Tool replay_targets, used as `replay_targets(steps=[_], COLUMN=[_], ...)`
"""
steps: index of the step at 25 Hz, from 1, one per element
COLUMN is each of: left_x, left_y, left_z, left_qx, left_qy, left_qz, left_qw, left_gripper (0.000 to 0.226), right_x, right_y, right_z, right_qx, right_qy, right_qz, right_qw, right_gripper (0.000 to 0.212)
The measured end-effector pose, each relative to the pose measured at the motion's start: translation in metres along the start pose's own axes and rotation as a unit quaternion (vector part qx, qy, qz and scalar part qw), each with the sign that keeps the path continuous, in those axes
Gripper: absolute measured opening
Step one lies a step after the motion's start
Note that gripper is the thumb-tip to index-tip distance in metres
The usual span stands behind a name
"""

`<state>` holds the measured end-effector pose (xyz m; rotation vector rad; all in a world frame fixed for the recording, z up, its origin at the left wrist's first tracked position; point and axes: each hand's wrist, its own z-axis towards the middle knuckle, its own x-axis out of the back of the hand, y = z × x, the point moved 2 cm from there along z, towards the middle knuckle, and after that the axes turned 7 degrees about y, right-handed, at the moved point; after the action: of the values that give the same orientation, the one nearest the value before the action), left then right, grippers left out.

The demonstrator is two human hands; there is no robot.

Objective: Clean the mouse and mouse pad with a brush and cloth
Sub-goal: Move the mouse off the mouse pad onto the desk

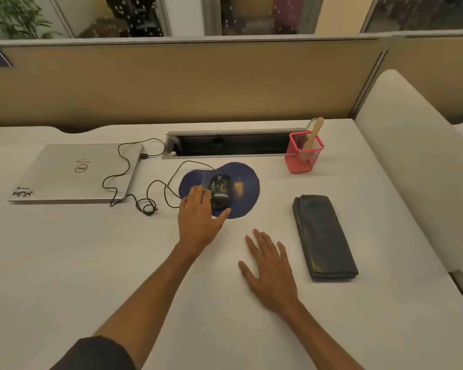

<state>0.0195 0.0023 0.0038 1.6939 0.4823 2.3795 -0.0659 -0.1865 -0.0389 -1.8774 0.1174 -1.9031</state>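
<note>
A black wired mouse (220,190) flecked with yellow crumbs sits on a dark blue mouse pad (247,193), which also carries a yellow crumb patch to the mouse's right. My left hand (199,220) lies at the pad's near left with straight fingers beside the mouse and its thumb spread below it. Flat on the desk, my right hand (269,268) rests with spread fingers, just left of a folded dark cloth (324,237). A wooden-handled brush (312,138) stands in a pink mesh holder (302,156) at the back right.
A shut silver laptop (75,173) lies at the left, with a black cable (134,182) looping from it toward the pad. An open cable trough (230,144) runs along the back of the desk. A beige partition stands behind it, and a white cushioned seat (412,156) lies right.
</note>
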Motion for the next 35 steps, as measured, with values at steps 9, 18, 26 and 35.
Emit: replay_targets(steps=[9,18,26,35], left_x=[-0.028,-0.014,0.021,0.054], left_y=[-0.002,-0.004,-0.030,-0.089], left_z=[0.033,0.005,-0.072,-0.136], left_qx=[0.102,0.088,0.126,0.109], left_qy=[-0.013,0.075,0.056,0.057], left_qz=[0.087,0.004,-0.082,-0.118], left_qw=[0.991,0.993,0.987,0.985], left_gripper=[0.087,0.066,0.082,0.074], right_x=[-0.002,-0.004,-0.005,-0.002], right_y=[0.003,0.004,0.004,0.002], right_z=[0.003,0.002,0.000,-0.006], right_qx=[-0.011,-0.012,0.010,0.024], right_qy=[0.009,0.018,0.041,0.053], right_qz=[-0.019,-0.009,-0.018,-0.013], right_qw=[1.000,1.000,0.999,0.998], right_gripper=[0.066,0.065,0.062,0.060])
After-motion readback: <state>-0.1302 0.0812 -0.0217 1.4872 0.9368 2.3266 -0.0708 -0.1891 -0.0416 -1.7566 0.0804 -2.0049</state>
